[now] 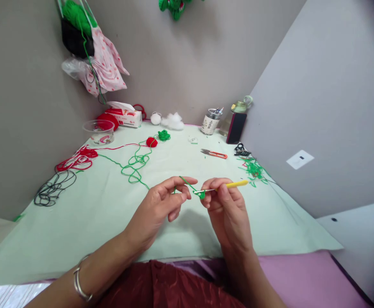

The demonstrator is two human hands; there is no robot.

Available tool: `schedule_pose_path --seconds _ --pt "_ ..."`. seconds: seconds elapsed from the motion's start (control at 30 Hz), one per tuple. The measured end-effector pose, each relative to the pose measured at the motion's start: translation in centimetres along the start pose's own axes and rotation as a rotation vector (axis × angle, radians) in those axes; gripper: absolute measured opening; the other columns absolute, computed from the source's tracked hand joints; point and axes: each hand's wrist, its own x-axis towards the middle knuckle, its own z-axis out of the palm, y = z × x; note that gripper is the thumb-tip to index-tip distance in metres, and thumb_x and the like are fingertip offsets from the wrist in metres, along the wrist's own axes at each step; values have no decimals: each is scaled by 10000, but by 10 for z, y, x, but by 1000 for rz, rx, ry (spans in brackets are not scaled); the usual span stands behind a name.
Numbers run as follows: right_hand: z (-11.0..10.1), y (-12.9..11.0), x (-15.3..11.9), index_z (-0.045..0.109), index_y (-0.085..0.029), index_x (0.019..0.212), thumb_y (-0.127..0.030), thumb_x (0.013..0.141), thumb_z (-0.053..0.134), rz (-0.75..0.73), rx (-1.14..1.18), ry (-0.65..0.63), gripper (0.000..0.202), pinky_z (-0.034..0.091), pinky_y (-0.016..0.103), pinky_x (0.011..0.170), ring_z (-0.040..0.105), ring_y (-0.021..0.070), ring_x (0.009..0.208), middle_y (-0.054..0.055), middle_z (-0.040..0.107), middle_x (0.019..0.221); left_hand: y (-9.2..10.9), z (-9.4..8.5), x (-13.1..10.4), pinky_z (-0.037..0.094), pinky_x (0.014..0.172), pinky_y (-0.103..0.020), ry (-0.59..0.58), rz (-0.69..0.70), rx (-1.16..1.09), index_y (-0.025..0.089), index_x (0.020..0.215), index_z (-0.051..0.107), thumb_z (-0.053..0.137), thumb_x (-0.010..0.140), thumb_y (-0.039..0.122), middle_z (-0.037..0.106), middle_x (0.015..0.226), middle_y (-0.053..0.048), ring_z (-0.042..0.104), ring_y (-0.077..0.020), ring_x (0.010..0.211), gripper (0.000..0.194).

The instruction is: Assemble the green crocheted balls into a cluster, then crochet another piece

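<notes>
My right hand (227, 205) pinches a crochet hook with a yellow handle (237, 184); its thin metal shaft points left. A small green crocheted piece (200, 194) sits at the hook's tip, against my right fingertips. Just to the left, my left hand (164, 201) has its fingers curled around green yarn (187, 182), with the index finger stretched out toward the hook. The strand runs taut from that finger down to the crocheted piece. Behind my left hand, the green yarn trails back over the table in loose loops (135, 166).
On the pale table cover (180, 239) lie orange-handled thread snips (215, 153), green yarn scraps (254, 170), red yarn (78, 159) and black cord (54, 188). Along the back stand a plastic tub (100, 133), a tissue box (126, 117), a pen tin (211, 122) and a phone (236, 128).
</notes>
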Motion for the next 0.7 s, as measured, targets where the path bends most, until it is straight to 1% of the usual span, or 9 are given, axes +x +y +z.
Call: schedule_pose_path --seconds 0.07,0.17,0.27,0.37,0.43,0.5,0.6,0.7 --pt "1 0 -1 673 -208 838 -339 927 601 -15 -36 18 174 460 244 567 531 99 596 22 643 825 0 -1 0 306 525 -231 12 10 -10 232 1129 706 604 874 210 571 951 -3 342 -30 521 275" --pt "3 -1 -1 670 -199 826 -344 909 622 -44 -76 24 174 461 254 559 538 109 597 30 647 814 0 0 -1 334 537 -229 -2 -7 -35 229 1157 693 610 893 271 575 855 11 350 -39 511 281" --pt "4 -1 -2 668 -205 837 -340 919 611 -65 -87 4 168 467 252 561 547 113 609 28 647 812 0 2 0 374 557 -224 -17 -23 -49 232 1134 700 685 855 319 562 802 25 426 -50 541 292" --pt "4 0 -2 661 -212 850 -345 934 590 -48 -70 -4 172 469 249 556 539 106 598 24 644 829 0 4 0 415 597 -215 -8 -16 -66 233 1106 704 728 827 303 565 792 27 506 -70 618 288" --pt "3 1 -1 664 -214 856 -352 931 594 -30 -51 4 173 467 249 551 536 102 590 26 649 844 -1 4 0 436 628 -216 -7 -10 -70 230 1125 692 731 828 289 569 780 27 530 -79 651 306" --pt "3 3 -1 683 -215 867 -348 921 611 -30 -51 10 160 467 253 562 545 104 603 30 658 860 -2 4 0 444 632 -220 -15 -1 -70 233 1160 673 733 827 282 570 786 28 534 -82 652 342" --pt "1 5 -2 720 -227 892 -324 900 649 -28 -111 3 119 477 269 615 569 115 651 21 659 852 -3 4 -1 431 597 -216 -16 25 -33 243 1201 648 729 829 281 556 793 34 510 -72 615 383" --pt "-2 6 -3 732 -232 898 -339 860 700 28 -159 -13 118 480 281 641 577 129 668 8 651 797 -4 4 -2 410 573 -211 7 57 46 250 1230 631 719 836 284 552 781 39 481 -65 585 404"
